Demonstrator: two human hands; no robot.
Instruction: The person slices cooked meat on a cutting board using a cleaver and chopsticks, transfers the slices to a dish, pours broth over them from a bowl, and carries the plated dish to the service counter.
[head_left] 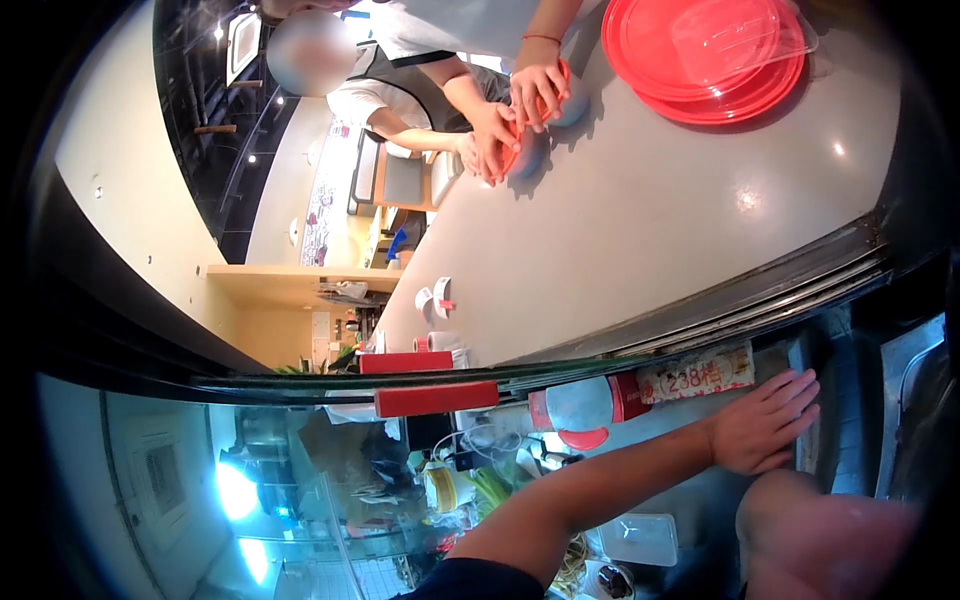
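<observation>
A bare arm in a dark sleeve reaches in from the bottom edge; I take its hand to be my left hand. It lies open, fingers stretched out and back of the hand showing, by a grey edge beside a patterned red-and-white label marked 238. Nothing shows in its grasp. Below it, close to the camera, is a blurred skin-coloured shape. Whether this is my right hand or another body part, I cannot tell; no fingers show. Under the forearm are a clear plastic container and a bowl with dark contents.
The view is turned sideways. Across the grey counter, other people's hands hold two bowls with orange-red rims. Red round lids or plates, with a clear lid, are stacked there. A window track borders the counter.
</observation>
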